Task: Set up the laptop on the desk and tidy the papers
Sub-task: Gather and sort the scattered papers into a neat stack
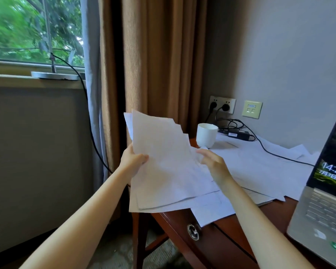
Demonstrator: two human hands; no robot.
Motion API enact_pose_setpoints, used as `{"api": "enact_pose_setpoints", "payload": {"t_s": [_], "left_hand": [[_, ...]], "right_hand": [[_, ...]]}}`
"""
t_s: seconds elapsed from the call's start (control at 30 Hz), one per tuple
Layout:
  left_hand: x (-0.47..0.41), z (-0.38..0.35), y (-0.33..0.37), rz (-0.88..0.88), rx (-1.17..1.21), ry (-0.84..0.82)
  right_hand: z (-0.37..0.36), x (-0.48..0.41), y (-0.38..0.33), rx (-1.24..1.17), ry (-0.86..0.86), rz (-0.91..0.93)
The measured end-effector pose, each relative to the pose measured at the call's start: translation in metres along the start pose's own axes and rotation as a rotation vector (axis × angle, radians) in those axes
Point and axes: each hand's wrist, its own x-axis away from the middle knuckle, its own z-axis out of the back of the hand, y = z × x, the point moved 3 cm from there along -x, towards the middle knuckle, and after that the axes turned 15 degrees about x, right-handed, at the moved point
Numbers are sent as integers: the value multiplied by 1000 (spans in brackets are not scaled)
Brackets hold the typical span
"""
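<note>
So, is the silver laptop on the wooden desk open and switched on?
Open and on: the silver laptop has its lid raised and its lit screen shows 14:28.

Mug: white, standing upright below the wall sockets.
Wall sockets: carrying black plugs.
Curtain: brown, hanging in folds beside the window.
Window: showing blurred green trees.
Black cable: trailing down from the sill.

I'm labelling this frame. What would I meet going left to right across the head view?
window → brown curtain → white cup → power adapter → laptop
</note>
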Motion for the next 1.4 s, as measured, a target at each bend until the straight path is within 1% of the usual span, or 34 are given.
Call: {"api": "enact_pose_setpoints", "payload": {"t_s": [0.03,0.1,0.2,0.27,0.33,0.43,0.5,0.53,0.6,0.7,0.87,0.97,1.07,1.17,1.27,1.33,1.4], "left_hand": [[1,0,7,-43,27,-27],[3,-3,21,-116,90,-72],[2,-13,39,-195,128,-121],[1,-24,47,-233,128,-152],[-1,-37,53,-259,140,-169],[-3,-61,68,-291,228,-190],[-3,-78,84,-333,288,-203],[-2,-86,92,-351,311,-212],[-3,-98,101,-368,336,-244],[-4,-103,99,-334,317,-297],[-5,-107,88,-300,264,-317],[-3,-114,97,-327,216,-340],[-5,-113,109,-351,221,-286],[-5,-109,108,-334,239,-257],[-2,-108,104,-312,320,-292],[1,-111,109,-349,346,-334],[2,-114,116,-393,324,-337]], "right_hand": [[5,-2,6,9,25,-65],[12,-5,13,24,10,-159],[24,-10,11,-124,33,-214],[33,-10,3,-172,46,-180],[45,-13,-7,-118,99,-104],[71,-20,-24,-114,313,-60],[90,-22,-39,-164,404,-6],[99,-23,-46,-184,415,32],[110,-24,-51,-193,381,99],[116,-24,-44,-167,352,95],[110,-30,-33,-239,413,27],[110,-36,-43,-263,434,66],[114,-37,-54,-296,521,113],[112,-37,-44,-343,587,58],[104,-36,-36,-427,518,22],[105,-38,-41,-410,495,35],[108,-38,-49,-390,504,65]]}}
